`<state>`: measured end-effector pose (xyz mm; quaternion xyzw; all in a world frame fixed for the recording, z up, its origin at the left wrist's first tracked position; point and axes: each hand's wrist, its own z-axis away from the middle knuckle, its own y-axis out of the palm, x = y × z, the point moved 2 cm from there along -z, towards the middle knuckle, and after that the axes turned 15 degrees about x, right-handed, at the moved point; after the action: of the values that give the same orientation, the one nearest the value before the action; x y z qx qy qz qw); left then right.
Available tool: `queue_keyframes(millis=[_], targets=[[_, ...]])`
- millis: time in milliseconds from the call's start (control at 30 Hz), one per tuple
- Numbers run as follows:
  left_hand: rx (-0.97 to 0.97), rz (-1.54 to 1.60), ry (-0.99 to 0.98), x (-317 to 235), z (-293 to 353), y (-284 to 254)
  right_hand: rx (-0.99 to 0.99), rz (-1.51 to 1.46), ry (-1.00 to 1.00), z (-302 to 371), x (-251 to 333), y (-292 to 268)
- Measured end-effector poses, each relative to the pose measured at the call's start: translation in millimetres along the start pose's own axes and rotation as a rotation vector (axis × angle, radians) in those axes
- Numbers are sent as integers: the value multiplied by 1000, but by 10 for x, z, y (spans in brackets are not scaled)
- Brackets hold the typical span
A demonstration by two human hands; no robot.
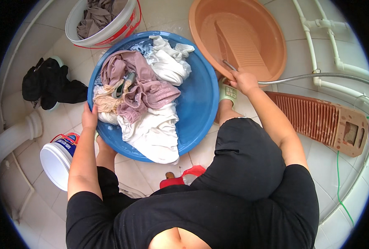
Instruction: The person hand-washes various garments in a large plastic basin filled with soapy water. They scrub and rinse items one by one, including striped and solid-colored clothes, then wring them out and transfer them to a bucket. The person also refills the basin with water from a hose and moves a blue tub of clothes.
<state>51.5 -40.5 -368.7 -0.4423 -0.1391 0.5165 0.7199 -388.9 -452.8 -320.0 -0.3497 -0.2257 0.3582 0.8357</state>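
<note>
My left hand (89, 117) grips the left rim of a round blue basin (197, 103). In the basin lie wet clothes: a mauve garment (161, 93), a peach one (105, 101) at the left, a white one (151, 135) at the near side and another white one (170, 62) at the far side. My right hand (243, 82) is closed around a flexible metal hose (298, 77), just right of the blue basin. The hose's short end sticks out past my fingers over the near edge of an orange basin (271, 27).
A ridged washboard surface (238, 45) shows inside the orange basin. Right of my arm lies a brown washboard (305, 114). A white bucket (72, 29) with grey-brown cloth stands far left; a smaller bucket (55, 164) lies tipped near black cloth (53, 85). White pipes (311, 45) run along the right.
</note>
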Motion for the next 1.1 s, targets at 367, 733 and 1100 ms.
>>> queue_keyframes(millis=[367,733,1100], targets=[[135,-129,85,102,-575,-171,144,-144,-1,-84,-403,147],[317,-55,150,-593,327,-545,-368,-331,373,-389,-1772,-569],[586,-21,473,-2299,1253,-331,-61,-31,568,-330,-2032,-131]])
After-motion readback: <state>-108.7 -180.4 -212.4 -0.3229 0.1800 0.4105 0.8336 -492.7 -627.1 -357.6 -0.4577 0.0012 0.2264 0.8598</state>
